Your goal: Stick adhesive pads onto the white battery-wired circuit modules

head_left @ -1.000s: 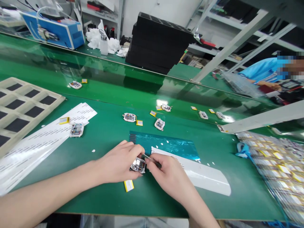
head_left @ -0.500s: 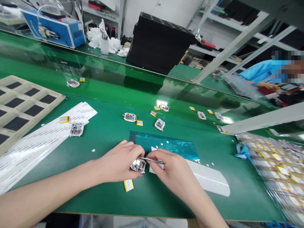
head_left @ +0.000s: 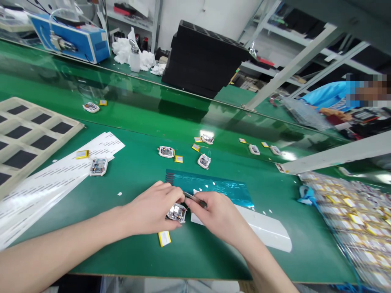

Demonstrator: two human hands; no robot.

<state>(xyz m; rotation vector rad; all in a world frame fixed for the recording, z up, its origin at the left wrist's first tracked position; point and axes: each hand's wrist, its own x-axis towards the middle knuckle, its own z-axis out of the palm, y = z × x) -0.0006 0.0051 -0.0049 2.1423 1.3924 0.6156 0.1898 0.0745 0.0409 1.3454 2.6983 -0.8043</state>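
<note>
Between its thumb and fingers my left hand (head_left: 152,207) grips a small white watch case (head_left: 176,212) with a circuit board showing inside. A yellow-edged battery (head_left: 164,238) lies on the table just below that case. My right hand (head_left: 218,215) is closed on metal tweezers (head_left: 195,199), which point left toward the case's upper edge and my left fingertips. Whether the tweezer tips touch the case is hidden. Under and beside my right hand are a white strip (head_left: 269,230) and a teal film sheet (head_left: 220,187).
Several open watch cases with batteries, one a case (head_left: 166,151), lie farther back. A printed sheet (head_left: 61,183) and a compartment tray (head_left: 42,142) are at left. A packed tray of batteries (head_left: 357,219) stands right, near a post (head_left: 332,152). Another person's blue sleeve (head_left: 325,95) appears beyond.
My right hand has turned slightly and the tweezers now slope more steeply, up toward my left fingertips. The left hand keeps its hold on the case. The view has shifted a little.
</note>
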